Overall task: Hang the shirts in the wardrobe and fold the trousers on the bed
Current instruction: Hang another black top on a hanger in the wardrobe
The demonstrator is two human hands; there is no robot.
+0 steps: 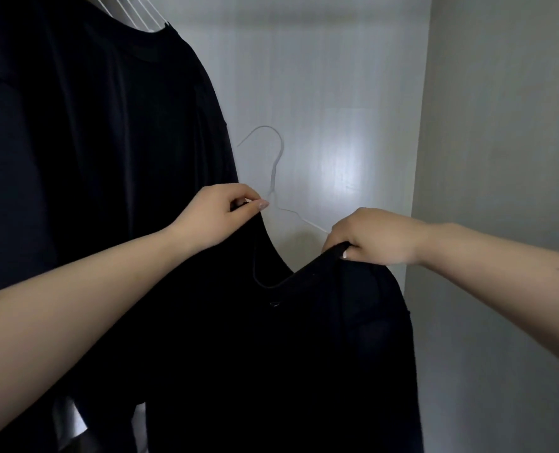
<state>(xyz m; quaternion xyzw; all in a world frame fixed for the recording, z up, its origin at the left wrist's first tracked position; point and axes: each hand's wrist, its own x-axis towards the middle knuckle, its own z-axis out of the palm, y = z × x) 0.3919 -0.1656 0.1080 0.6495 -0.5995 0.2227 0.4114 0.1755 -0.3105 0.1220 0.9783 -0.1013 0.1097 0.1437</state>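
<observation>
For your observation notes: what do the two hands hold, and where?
Both hold a black shirt at its neckline: left hand one side, right hand the other.

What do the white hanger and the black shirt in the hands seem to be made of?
White hanger: probably thin metal wire with a white coating; it is very slim, with a twisted neck under the hook.
Black shirt: soft matte knit fabric, perhaps cotton; it drapes in loose folds and has a narrow bound neckline. The fibre cannot be told for certain.
</observation>
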